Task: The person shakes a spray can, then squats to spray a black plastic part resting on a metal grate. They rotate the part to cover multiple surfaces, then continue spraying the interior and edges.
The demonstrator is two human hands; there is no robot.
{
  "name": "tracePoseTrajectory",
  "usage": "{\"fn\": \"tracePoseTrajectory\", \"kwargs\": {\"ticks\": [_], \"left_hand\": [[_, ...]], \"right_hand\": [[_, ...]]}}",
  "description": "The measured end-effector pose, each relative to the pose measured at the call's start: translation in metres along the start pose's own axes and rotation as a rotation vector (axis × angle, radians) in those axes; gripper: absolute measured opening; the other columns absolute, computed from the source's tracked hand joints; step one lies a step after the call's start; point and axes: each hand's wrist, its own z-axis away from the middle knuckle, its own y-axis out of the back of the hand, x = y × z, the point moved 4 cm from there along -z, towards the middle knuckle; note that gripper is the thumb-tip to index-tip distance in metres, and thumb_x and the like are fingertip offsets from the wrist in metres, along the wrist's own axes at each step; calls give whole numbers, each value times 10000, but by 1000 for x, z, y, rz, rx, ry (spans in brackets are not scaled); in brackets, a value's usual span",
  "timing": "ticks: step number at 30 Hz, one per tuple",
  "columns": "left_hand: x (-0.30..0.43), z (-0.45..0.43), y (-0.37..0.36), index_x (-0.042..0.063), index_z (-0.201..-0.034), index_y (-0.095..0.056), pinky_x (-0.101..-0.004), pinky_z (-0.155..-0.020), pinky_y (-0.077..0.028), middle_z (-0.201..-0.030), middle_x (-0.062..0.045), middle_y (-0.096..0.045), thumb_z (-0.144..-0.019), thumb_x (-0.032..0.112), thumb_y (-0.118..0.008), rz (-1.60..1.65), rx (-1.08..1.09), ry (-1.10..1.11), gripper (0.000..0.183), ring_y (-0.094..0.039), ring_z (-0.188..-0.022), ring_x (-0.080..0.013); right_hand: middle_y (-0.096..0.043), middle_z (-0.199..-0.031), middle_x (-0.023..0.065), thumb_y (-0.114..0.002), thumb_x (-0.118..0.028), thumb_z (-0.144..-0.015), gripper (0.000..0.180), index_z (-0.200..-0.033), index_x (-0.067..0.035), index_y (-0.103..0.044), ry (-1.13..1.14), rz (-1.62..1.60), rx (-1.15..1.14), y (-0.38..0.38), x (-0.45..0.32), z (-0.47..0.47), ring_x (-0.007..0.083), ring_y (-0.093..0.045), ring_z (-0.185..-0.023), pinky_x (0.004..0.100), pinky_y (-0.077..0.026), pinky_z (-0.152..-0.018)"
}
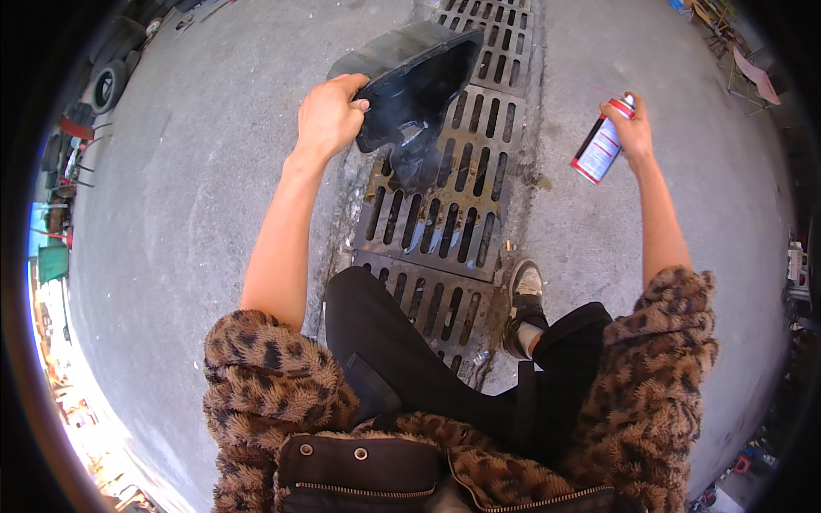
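Observation:
My left hand (330,115) grips the rim of a black tub (410,70), thumb over the edge. The tub is tilted, its opening turned towards me and its lower lip over a metal drain grate (466,256). Inside, the wall looks wet and shiny near that lip. A greyish, hazy patch lies just below it; whether it is spray or liquid I cannot tell. Out to the right, my right hand (635,131) holds a red, white and black aerosol can (600,147), which bears writing. A thin red straw (606,88) points left from its nozzle.
The slotted grate runs lengthwise through grey concrete (173,211), with brown and pale blue wet stains. My shoe (527,301) rests at its right edge. Tyres (109,86) stand at the far left, near a green container (53,263). A folding chair (753,77) is at the upper right.

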Motion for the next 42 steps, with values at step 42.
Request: {"fn": "tracePoseTrajectory", "kwargs": {"ticks": [42], "left_hand": [[3, 2, 41, -17, -1098, -694, -280, -732, -460, -828, -29, -595, -880, -40, -706, 12, 108, 261, 220, -504, -732, -121]], "right_hand": [[-522, -1033, 231, -723, -333, -888, 620, -1445, -214, -478, 533, -43, -587, -252, -84, 151, 431, -664, -913, 508, -569, -702]]}}
